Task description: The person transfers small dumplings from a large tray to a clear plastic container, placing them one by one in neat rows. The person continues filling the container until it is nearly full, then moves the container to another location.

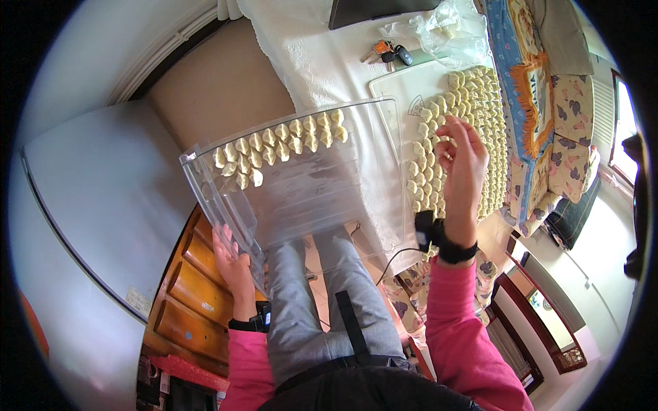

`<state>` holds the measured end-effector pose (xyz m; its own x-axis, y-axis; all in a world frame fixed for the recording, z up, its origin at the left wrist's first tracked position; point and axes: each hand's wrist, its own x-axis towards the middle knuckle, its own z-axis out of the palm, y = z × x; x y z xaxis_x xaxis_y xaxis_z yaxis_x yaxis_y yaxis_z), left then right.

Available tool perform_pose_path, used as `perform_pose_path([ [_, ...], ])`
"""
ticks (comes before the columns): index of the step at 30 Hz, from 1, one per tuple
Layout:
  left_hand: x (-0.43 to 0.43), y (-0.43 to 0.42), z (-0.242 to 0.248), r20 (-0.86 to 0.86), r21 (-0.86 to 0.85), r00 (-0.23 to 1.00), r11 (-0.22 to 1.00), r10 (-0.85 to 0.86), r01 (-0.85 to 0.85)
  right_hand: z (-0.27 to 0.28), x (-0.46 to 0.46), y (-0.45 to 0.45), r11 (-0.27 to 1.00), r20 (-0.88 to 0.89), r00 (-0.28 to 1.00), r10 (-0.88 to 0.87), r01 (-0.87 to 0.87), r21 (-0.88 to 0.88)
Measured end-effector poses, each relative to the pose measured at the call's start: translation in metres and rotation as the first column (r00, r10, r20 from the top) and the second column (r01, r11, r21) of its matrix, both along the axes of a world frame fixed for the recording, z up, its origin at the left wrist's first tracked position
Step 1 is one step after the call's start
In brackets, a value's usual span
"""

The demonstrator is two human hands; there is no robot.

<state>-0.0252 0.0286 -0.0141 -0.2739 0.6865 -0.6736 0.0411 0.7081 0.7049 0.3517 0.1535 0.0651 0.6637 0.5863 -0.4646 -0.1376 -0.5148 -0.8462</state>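
Observation:
My left hand (233, 262) grips the near left end of a clear plastic drawer (308, 205), which is held above my legs and overlaps the table edge. Inside the drawer, small pale dumplings (282, 132) lie in rows along its far side, and the rest of its bottom shows bare plastic. My right hand (465, 154) hovers at the right over many closely set dumplings (480, 97) on a white board (396, 87). Its fingers are bent, and whether a dumpling is between them cannot be made out.
A white embroidered cloth (303, 56) covers the table. Car keys (388, 51), a clear plastic bag (447, 31) and a dark flat object (375, 10) lie at the back. A flower-patterned sofa (570, 103) stands right, a wooden cabinet (200, 287) at lower left.

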Motion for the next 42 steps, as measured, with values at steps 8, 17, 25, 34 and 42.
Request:
perform_pose_path([
  [8, 0.000, -0.002, -0.003, 0.011, 0.015, 1.000, 1.000, 0.021, -0.021, -0.082, 0.092, -0.031, 0.953, -0.273, 0.913, -0.302, 0.283, -0.108],
  [17, 0.002, -0.001, -0.005, 0.005, 0.022, 1.000, 1.000, 0.021, -0.021, -0.060, 0.088, -0.026, 0.987, -0.150, 0.982, -0.115, 0.097, -0.127],
  [25, 0.003, -0.003, -0.002, -0.030, 0.028, 0.999, 0.999, -0.023, 0.023, 0.006, 0.047, -0.044, 0.991, -0.108, 0.994, -0.019, 0.004, -0.136],
  [34, -0.001, -0.003, 0.002, -0.049, 0.013, 0.995, 0.996, -0.087, 0.088, 0.057, 0.012, -0.101, 0.987, -0.186, 0.982, 0.030, -0.059, -0.151],
  [42, -0.009, -0.006, -0.006, -0.108, 0.020, 0.961, 0.966, -0.253, 0.257, 0.066, -0.003, -0.134, 0.978, -0.209, 0.976, 0.063, -0.103, -0.184],
])
